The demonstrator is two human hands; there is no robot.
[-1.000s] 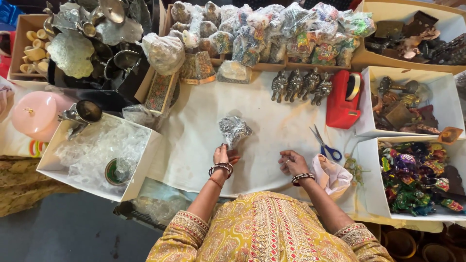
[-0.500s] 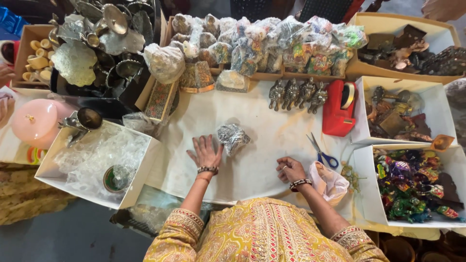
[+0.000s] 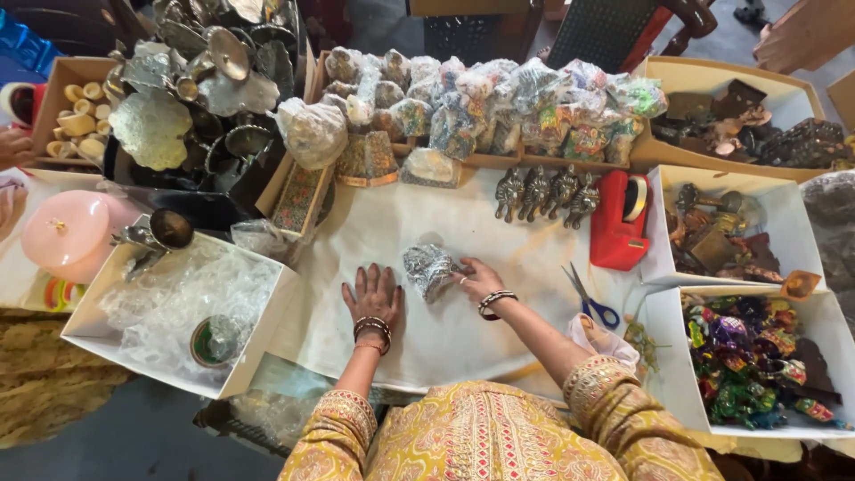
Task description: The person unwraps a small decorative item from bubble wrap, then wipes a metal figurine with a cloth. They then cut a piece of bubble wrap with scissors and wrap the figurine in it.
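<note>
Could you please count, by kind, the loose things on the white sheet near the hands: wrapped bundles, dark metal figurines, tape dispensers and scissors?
Wrapped bundle, touched by the right hand, with the left hand flat beside it: 1
Dark metal figurines in a row: 4
Red tape dispenser: 1
Blue-handled scissors: 1
Total: 7
</note>
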